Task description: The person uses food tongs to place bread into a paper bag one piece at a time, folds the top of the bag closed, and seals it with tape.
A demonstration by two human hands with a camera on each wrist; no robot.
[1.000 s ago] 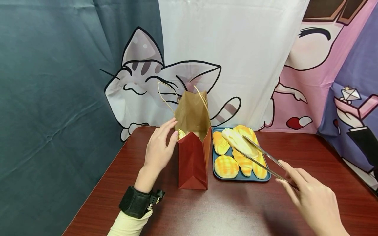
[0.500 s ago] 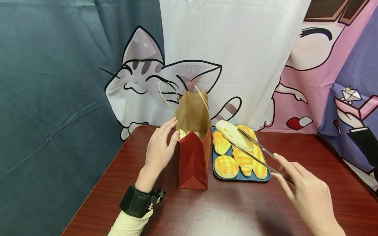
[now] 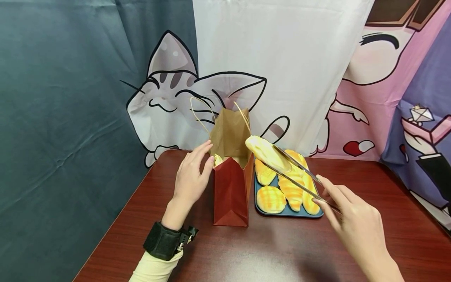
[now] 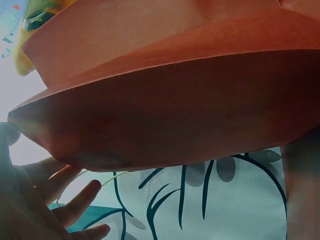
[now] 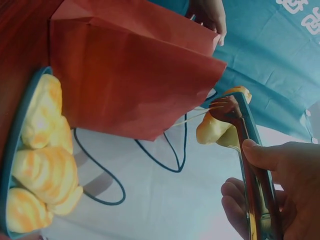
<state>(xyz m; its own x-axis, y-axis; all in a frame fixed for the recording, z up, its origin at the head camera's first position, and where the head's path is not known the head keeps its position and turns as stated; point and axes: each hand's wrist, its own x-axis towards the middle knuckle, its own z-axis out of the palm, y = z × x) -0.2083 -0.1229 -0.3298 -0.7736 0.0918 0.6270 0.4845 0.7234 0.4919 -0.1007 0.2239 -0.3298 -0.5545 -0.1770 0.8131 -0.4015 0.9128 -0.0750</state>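
Note:
My right hand (image 3: 356, 219) grips metal tongs (image 3: 299, 188), seen close up in the right wrist view. Between the tong tips is a long pale bread roll (image 3: 266, 150), tilted and raised over the tray's back left, near the bag's right rim. A red paper bag (image 3: 230, 196) with a brown inside stands upright in the middle; a bit of yellowish bread (image 3: 218, 159) shows within its opening. My left hand (image 3: 190, 174) rests at the bag's left rim with fingers extended. In the left wrist view the bag wall (image 4: 160, 120) fills most of the picture, with the fingertips below its edge.
A blue tray (image 3: 258, 207) holds several breads, among them a round bun (image 3: 271, 199) and a croissant (image 3: 291, 192). It stands right beside the bag. Two cord handles (image 3: 197, 113) rise from the bag. A printed cloth (image 3: 299, 51) hangs behind the brown table (image 3: 352, 176).
The right hand has moved left and slightly up with the tongs, carrying the pale roll from above the tray toward the bag. My left hand has stayed at the bag's rim.

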